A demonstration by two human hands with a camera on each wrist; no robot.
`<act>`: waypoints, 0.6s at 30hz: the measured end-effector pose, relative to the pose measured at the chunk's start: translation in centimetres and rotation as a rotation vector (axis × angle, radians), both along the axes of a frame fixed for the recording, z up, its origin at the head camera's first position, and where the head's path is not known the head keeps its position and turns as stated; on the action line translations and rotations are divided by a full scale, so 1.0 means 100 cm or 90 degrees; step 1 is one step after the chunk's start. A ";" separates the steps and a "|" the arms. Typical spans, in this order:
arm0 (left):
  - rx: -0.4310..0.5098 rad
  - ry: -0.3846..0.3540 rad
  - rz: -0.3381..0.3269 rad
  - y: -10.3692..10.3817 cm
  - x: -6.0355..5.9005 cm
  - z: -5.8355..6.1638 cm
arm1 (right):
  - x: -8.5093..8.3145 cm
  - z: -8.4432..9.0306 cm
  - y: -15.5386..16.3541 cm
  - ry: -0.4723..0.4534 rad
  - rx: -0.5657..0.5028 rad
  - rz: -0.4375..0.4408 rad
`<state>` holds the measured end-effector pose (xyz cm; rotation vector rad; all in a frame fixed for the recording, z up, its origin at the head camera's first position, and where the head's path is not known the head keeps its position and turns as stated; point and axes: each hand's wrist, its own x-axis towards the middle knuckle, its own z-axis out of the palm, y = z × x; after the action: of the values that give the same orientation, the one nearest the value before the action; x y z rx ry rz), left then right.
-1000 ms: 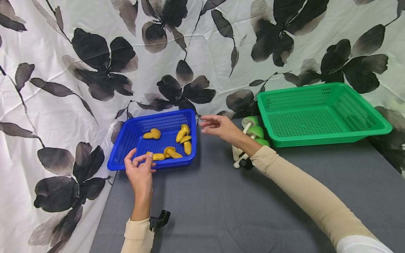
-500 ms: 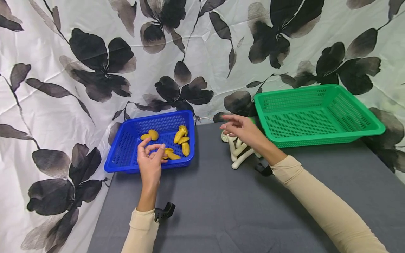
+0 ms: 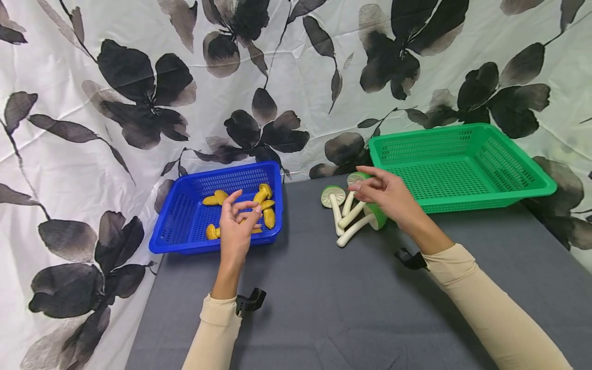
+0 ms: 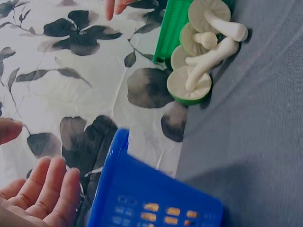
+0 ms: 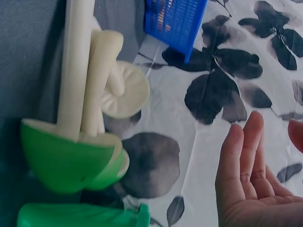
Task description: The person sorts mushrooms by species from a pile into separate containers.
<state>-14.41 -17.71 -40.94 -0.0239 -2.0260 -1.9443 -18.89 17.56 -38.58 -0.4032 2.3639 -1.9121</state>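
The right hand (image 3: 386,192) hangs with loose, spread fingers just above the green toy mushrooms (image 3: 353,213), beside the green basket (image 3: 462,167); the left hand (image 3: 238,226), spread and holding nothing, hovers near the blue basket (image 3: 185,226); a clumsy grab might roll the mushrooms away from the green basket.

Your left hand (image 3: 237,226) lifts off the front rim of the blue perforated plastic basket (image 3: 185,221) and now hovers over its right front corner, fingers loosely spread. Your right hand (image 3: 388,195) swings away from that basket to hover above the cluster of green-capped, white-stemmed toy mushrooms (image 3: 351,216), uncovering them.
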 end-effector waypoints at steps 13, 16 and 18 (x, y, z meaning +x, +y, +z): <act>-0.050 0.005 -0.073 0.046 0.002 0.021 | 0.013 -0.005 0.055 -0.024 0.037 -0.190; -0.058 0.016 -0.085 0.055 0.004 0.024 | 0.015 -0.009 0.070 -0.024 0.049 -0.227; -0.063 0.018 -0.095 0.059 0.004 0.023 | 0.017 -0.013 0.081 -0.027 0.048 -0.249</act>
<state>-14.00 -11.79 -38.61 -0.2308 -2.1552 -1.9148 -17.21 25.67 -39.86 0.1150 2.6289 -1.9376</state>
